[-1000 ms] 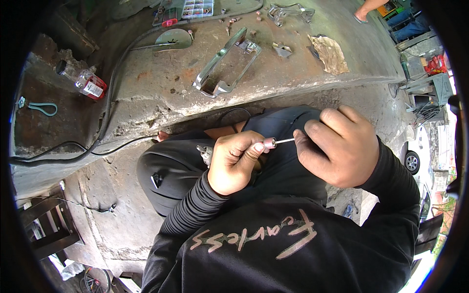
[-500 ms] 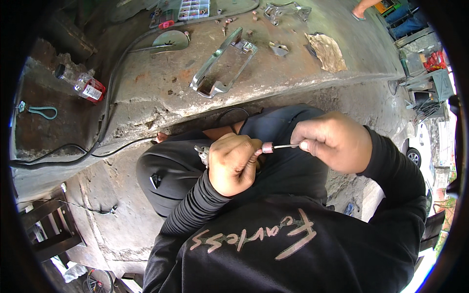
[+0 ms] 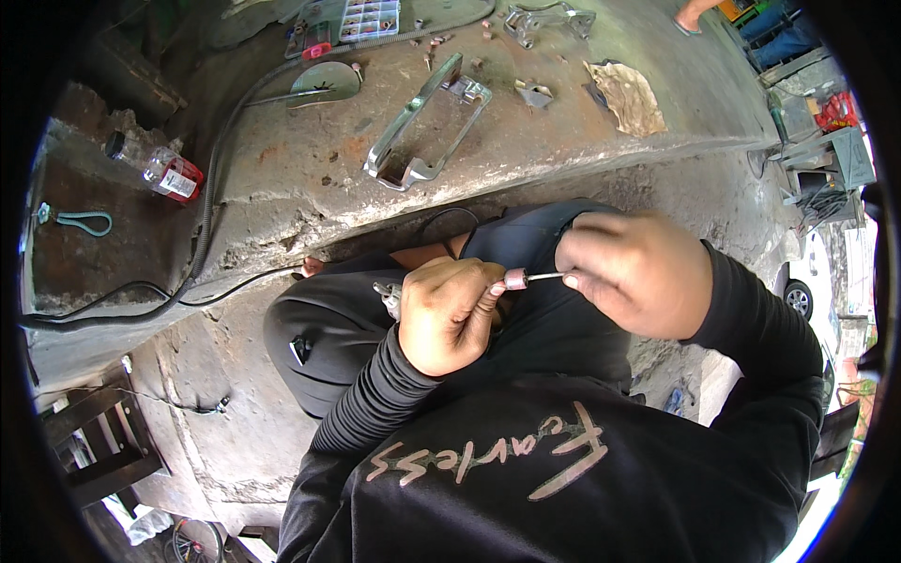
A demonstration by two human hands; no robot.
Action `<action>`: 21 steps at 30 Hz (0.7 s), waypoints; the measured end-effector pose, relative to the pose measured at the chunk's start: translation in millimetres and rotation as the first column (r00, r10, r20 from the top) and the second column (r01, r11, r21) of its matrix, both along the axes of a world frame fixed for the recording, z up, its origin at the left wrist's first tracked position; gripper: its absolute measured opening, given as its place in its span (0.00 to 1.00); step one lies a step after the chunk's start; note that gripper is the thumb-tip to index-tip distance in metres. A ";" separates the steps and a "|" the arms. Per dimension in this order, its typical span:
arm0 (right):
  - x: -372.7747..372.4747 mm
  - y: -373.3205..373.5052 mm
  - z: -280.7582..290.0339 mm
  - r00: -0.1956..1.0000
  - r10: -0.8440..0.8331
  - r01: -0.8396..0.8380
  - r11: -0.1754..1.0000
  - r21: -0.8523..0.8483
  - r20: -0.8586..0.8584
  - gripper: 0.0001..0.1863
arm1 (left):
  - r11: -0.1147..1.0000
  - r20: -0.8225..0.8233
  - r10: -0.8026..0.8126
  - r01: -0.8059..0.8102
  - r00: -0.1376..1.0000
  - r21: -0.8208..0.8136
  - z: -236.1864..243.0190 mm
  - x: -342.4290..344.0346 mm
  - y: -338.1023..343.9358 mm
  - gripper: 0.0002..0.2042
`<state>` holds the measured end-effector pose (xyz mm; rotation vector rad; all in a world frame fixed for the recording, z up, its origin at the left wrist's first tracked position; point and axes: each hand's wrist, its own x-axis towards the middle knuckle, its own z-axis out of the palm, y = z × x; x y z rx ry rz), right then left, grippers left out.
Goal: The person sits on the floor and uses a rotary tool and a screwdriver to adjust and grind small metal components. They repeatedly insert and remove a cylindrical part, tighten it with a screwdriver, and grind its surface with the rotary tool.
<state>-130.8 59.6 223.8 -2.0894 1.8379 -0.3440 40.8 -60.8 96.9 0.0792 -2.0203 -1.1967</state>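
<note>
My left hand (image 3: 443, 319) is closed, its thumb and fingers pinching a small pinkish cylinder (image 3: 515, 280) that looks like a mounted grinding stone. From the cylinder a thin metal rod (image 3: 544, 277) runs right to my right hand (image 3: 633, 272). The fingertips of that hand are closed on the rod's far end; the hand is slightly blurred. A silver metal piece (image 3: 388, 298) sticks out at the left side of my left hand, and the rest of it is hidden. Both hands are above my lap.
On the concrete ledge ahead lie a metal frame (image 3: 427, 131), a second metal casting (image 3: 549, 23), a brown rag (image 3: 626, 98), a round green disc (image 3: 324, 83) and a compartment box (image 3: 371, 19). A dark hose (image 3: 208, 202) curves past a bottle of red liquid (image 3: 161, 169).
My right hand has shifted slightly left along the rod, and its fingers have bent differently. Less of the rod shows between the hands. My left hand keeps almost the same place.
</note>
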 end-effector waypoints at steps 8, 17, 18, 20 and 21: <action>14.5 5.6 -13.5 0.842 0.072 -0.245 0.934 -0.260 -0.535 0.13 | 0.997 -0.009 0.034 -0.033 0.999 0.073 -5.5 -1.2 6.5 0.01; 4.5 -0.8 -8.9 0.999 0.016 -0.013 0.999 0.050 -0.047 0.04 | 0.986 -0.055 0.073 -0.080 0.996 -0.144 -6.2 -0.6 5.5 0.08; -0.3 -1.2 -12.9 0.999 -0.004 0.001 0.996 0.090 0.037 0.03 | 0.985 -0.062 0.067 -0.076 0.996 -0.157 -6.5 -1.6 5.4 0.09; -8.6 -4.2 -18.2 0.944 -0.167 0.067 0.941 0.331 0.285 0.02 | 0.981 -0.074 0.054 -0.066 0.996 -0.185 -7.4 -3.0 5.9 0.11; -12.6 -7.1 -19.8 0.854 -0.328 0.078 0.848 0.524 0.404 0.03 | 0.977 -0.071 0.037 -0.051 0.997 -0.206 -7.2 -3.7 6.2 0.11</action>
